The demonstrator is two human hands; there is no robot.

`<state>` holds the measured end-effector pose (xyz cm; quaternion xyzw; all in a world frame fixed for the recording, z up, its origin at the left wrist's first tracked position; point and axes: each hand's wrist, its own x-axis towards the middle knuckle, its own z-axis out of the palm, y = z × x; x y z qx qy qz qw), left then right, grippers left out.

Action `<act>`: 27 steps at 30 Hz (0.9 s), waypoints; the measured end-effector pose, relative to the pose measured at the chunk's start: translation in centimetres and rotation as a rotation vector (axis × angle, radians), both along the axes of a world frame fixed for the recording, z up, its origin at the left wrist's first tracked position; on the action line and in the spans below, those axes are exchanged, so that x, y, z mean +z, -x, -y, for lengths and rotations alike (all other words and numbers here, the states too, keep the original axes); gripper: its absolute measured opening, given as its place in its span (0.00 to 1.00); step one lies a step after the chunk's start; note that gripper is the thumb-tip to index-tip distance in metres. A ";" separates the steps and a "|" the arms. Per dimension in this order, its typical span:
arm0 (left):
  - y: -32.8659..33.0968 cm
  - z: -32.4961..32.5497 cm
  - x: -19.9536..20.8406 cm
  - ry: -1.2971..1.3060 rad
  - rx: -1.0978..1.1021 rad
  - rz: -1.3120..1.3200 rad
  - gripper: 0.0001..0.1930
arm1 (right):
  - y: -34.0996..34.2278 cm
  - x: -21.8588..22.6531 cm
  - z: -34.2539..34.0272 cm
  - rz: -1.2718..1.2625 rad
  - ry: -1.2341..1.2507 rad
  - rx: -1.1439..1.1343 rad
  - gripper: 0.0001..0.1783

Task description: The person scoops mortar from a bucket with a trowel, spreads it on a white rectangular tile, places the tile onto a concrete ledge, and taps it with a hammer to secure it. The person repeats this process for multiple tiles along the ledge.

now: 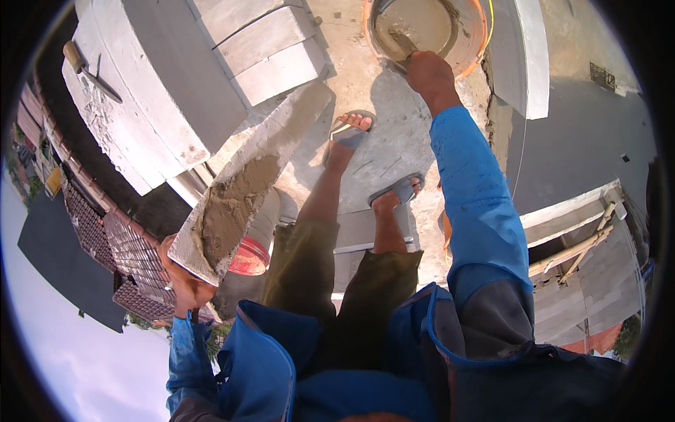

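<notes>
My left hand (185,283) grips the near end of a long pale concrete block (299,116), which lies tilted up from the floor toward me. A thick patch of wet mortar (235,200) covers part of the block's upper face. At the far right of my feet, my right hand (430,76) is closed around what looks like a trowel (402,43), its mortar-coated end dipping into an orange bucket (472,35). Grey-brown wet mortar (420,20) fills the lower part of that bucket. My fist hides the tool's handle.
Pale blocks (271,53) are stacked at the upper left. Another wood-handled trowel (90,72) rests on a mortar-smeared block wall (116,133). A red-rimmed bucket (249,257) stands beneath the held block. Tiled roofs (133,246) show beyond the left edge; a low wall (531,63) is at right.
</notes>
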<state>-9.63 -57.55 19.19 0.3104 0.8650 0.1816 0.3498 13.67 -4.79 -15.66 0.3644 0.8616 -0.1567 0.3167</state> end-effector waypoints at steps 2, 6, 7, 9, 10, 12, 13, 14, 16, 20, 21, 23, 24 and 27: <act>-0.4 1.2 -0.1 0.003 -0.013 -0.013 0.56 | 1.1 1.7 1.3 -0.010 0.071 -0.036 0.19; -0.4 4.0 -0.4 -0.022 -0.094 -0.090 0.56 | -0.6 4.6 0.8 -0.101 0.171 -0.197 0.23; 0.0 3.7 -0.5 -0.041 -0.100 -0.074 0.57 | -3.4 3.3 -0.2 -0.174 0.176 -0.212 0.24; 0.7 3.7 -0.4 -0.057 -0.119 -0.060 0.58 | -6.5 2.3 -1.8 -0.243 0.259 -0.308 0.25; 1.0 4.0 -0.5 -0.063 -0.128 -0.056 0.58 | -7.4 2.4 -2.3 -0.236 0.331 -0.387 0.25; 1.3 5.1 -0.8 -0.058 -0.160 -0.047 0.60 | -8.5 2.1 -2.5 -0.248 0.504 -0.568 0.25; 1.2 5.2 -1.1 -0.060 -0.164 -0.037 0.60 | -9.2 2.2 -2.8 -0.262 0.596 -0.669 0.24; 1.2 5.4 -1.2 -0.051 -0.159 -0.032 0.60 | -10.0 2.3 -2.8 -0.276 0.688 -0.771 0.23; 1.3 5.6 -1.3 -0.022 -0.139 -0.020 0.60 | -11.3 1.9 -0.8 -0.421 0.746 -0.962 0.20; 1.1 5.8 -0.5 0.050 -0.077 -0.003 0.61 | -13.4 1.3 2.1 -0.627 0.838 -1.107 0.23; 1.1 5.9 -0.5 0.068 -0.065 0.005 0.62 | -13.9 0.7 3.2 -0.714 0.862 -1.128 0.24; 1.0 6.2 -0.1 0.099 -0.037 0.015 0.62 | -13.4 0.5 5.1 -0.846 0.909 -1.150 0.22; 0.9 6.4 0.0 0.111 -0.023 0.020 0.63 | -12.9 0.7 6.1 -0.874 0.894 -1.153 0.21; 0.8 7.4 0.2 0.150 0.009 0.036 0.64 | -12.1 1.3 10.1 -0.901 0.898 -1.131 0.20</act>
